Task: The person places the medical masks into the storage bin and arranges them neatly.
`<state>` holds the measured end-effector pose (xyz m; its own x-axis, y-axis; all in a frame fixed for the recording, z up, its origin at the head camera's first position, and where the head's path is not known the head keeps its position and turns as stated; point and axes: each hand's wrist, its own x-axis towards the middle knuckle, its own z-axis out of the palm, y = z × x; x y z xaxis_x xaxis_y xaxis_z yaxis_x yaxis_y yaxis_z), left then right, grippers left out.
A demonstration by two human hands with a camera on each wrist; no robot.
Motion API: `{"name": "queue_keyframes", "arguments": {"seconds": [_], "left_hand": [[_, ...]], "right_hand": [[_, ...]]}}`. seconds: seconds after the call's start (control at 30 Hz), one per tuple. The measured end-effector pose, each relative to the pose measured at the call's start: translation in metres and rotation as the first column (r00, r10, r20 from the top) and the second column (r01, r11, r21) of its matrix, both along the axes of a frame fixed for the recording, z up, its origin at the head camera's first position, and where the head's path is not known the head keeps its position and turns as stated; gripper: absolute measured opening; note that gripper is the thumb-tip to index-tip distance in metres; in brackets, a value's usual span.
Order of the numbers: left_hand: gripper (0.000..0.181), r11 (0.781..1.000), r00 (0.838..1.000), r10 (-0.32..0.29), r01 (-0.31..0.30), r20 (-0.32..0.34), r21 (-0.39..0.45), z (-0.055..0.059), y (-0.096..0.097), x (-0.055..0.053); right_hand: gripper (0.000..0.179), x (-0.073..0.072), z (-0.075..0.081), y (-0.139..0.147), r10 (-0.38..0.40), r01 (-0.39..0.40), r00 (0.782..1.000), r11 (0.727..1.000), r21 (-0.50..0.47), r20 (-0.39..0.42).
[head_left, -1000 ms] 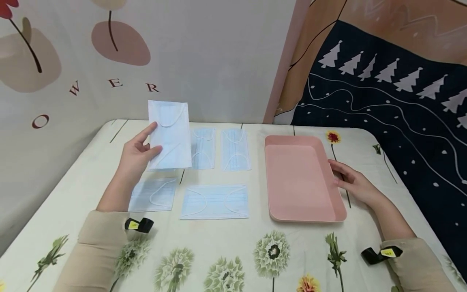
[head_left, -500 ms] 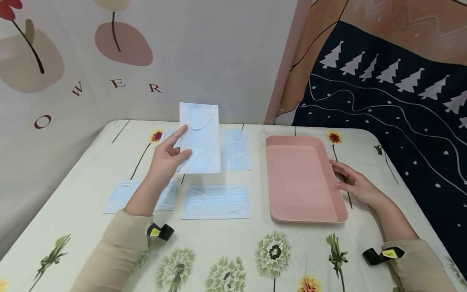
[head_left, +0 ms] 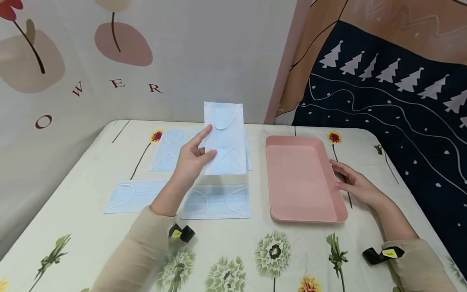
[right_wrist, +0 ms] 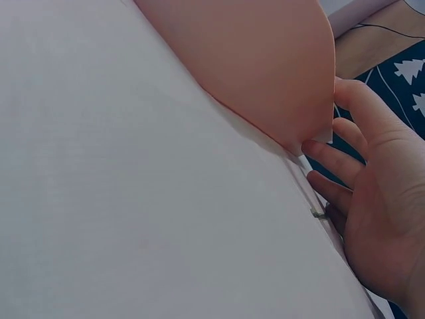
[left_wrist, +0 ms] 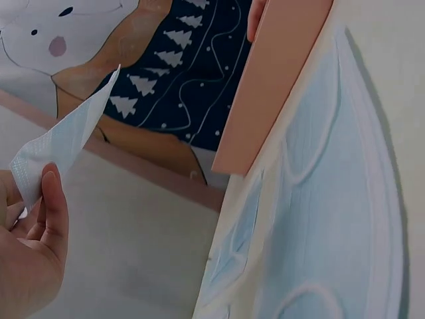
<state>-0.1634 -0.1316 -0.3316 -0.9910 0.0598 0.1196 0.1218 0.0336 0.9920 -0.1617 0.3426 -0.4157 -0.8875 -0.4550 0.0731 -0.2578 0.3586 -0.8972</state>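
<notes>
My left hand pinches a light blue face mask by its left edge, raised upright over the table. The same face mask shows edge-on in the left wrist view, with the thumb against it. Behind the held mask, other masks are partly hidden; one mask lies at the back left. In the nearer row lie a left mask, partly covered by my forearm, and a middle mask. My right hand rests its relaxed fingertips against the right side of a pink tray.
A white flower-print cloth covers the table. Behind it hangs a pale printed backdrop, with a dark tree-patterned fabric at the right. Black wrist devices sit on both sleeves.
My left hand has carried the held mask to the right, from above the back-left mask to in front of the back-right one. My right hand and the tray have stayed in place.
</notes>
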Motion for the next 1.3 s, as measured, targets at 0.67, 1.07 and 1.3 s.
{"name": "queue_keyframes", "arguments": {"seconds": [0.67,1.07,1.3], "left_hand": [[0.068,0.962,0.979,-0.204,0.201,-0.003,0.187,-0.008,0.079,0.002],[0.069,0.951,0.965,-0.260,0.250,0.032,0.184,-0.017,0.130,0.000],[0.067,0.971,0.975,-0.216,0.209,0.053,0.113,-0.026,0.155,0.000]], "right_hand": [[0.065,-0.001,0.002,-0.001,0.029,-0.029,1.000,0.999,-0.028,0.006],[0.067,-0.001,-0.002,0.001,-0.002,0.002,1.000,0.999,0.038,-0.001],[0.067,-0.001,-0.003,0.001,-0.004,0.004,1.000,0.999,0.036,0.003]]}}
